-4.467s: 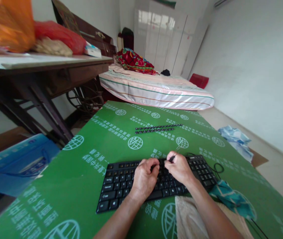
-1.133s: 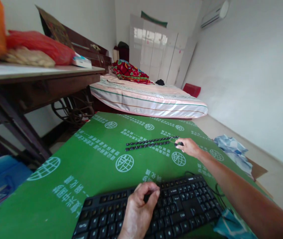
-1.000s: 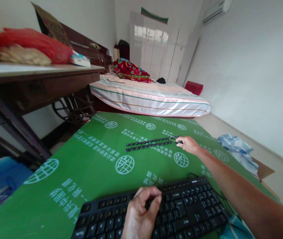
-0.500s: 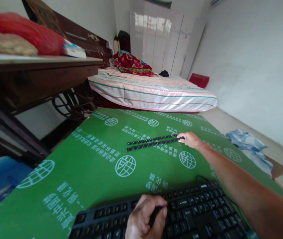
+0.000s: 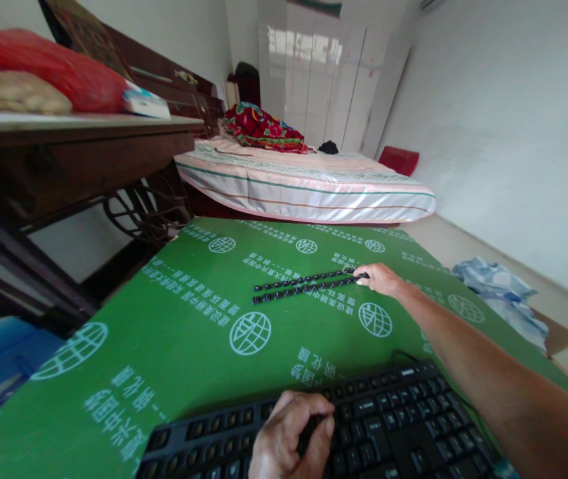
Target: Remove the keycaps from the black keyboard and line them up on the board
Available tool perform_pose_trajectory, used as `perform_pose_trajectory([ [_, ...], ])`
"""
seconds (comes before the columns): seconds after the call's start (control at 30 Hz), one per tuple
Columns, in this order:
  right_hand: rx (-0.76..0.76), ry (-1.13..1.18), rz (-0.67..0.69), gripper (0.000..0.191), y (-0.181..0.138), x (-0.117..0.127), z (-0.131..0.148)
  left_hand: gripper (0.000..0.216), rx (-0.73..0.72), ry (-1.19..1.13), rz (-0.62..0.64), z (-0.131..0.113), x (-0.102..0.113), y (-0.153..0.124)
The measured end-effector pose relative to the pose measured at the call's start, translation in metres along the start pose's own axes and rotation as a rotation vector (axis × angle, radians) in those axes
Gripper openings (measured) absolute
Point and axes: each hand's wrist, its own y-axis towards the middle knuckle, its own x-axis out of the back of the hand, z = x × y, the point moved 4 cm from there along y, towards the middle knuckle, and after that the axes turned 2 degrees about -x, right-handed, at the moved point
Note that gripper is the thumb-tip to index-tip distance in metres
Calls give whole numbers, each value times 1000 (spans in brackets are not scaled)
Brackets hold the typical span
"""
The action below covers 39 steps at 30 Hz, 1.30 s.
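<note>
A black keyboard [image 5: 394, 432] lies at the near edge of the green board, and its upper left rows show bare sockets without caps. My left hand [image 5: 291, 436] rests over the middle of the keyboard, thumb and fingers bent together; what lies between them is hidden. On the board, black keycaps [image 5: 301, 288] are lined up in two long rows that draw closer towards the right. At the right end of these rows, my right hand [image 5: 380, 277] is stretched out, its fingertips closed on a dark keycap [image 5: 362, 275] touching the board.
The green board [image 5: 174, 359] has white print and globe marks. Behind it stands a bed [image 5: 308, 193]. At left are a dark wooden table [image 5: 79, 143] and a blue package [image 5: 9, 359]. Crumpled cloth [image 5: 503, 293] lies at the right. The keyboard's cable [image 5: 404, 354] curls behind it.
The view has shifted very slightly. Both hands keep nearly the same places, and the keycap rows look the same.
</note>
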Motion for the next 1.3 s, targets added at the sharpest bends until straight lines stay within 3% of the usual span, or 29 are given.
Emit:
perform_pose_trajectory([
  [0.17,1,-16,11,24,3,-1,-2,12,-30,4,-35,1,-1,0],
  [0.6,15,-24,7,24,-2,3,4,8,16,4,13,-5,3,3],
  [0.83,1,-63,-35,24,-8,11,8,13,16,40,98,-6,6,6],
  [0.97,-53,-108,-112,28,-20,31,18,12,50,35,84,-10,6,8],
  [1.1,-65,-208,-228,43,-40,66,42,11,110,-27,20,-9,5,8],
  [1.2,-64,-309,-320,49,-63,92,67,10,172,-99,-14,-4,4,8],
  [1.3,-121,-216,-342,52,-97,104,90,9,209,-210,-46,0,2,9],
])
